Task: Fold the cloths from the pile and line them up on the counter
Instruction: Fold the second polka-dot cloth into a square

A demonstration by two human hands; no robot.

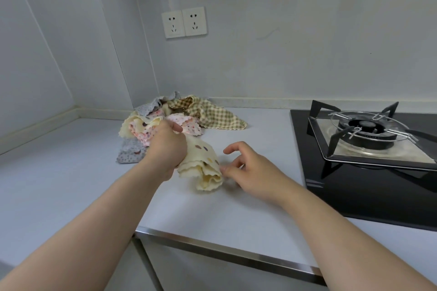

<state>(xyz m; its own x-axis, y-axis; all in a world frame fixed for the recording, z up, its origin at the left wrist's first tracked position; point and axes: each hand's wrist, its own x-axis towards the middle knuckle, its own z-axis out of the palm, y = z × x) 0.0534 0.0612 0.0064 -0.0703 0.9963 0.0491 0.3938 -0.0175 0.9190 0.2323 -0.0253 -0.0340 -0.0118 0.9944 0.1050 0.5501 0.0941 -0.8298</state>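
Left hand [166, 146] is fisted tight round the upper part of a cream cloth with scalloped edges and coloured oval dots [203, 168], knuckles toward the far side. The cloth hangs bunched from the grip, its lower folds draped on the pale grey counter top [71, 184] just right of the wrist. Right hand [251, 168] is beside it on the right, holding nothing: fingers loosely curled, index raised and apart from the rest. Its lower fingertips [224, 169] sit right at the cloth's right edge; can't tell if they touch. The pile of crumpled cloths [151, 125] sits just beyond the left hand, toward the far left corner. In it: a tan-and-cream checked cloth [212, 113] spread out to the right, a pink floral cloth [189, 124] in the middle, a grey floral cloth [131, 152] on the near left side. Black glass gas hob with a metal pan support [369, 132] on the right, well apart from the cloths. Two white wall sockets [184, 22] on the far wall above the pile.
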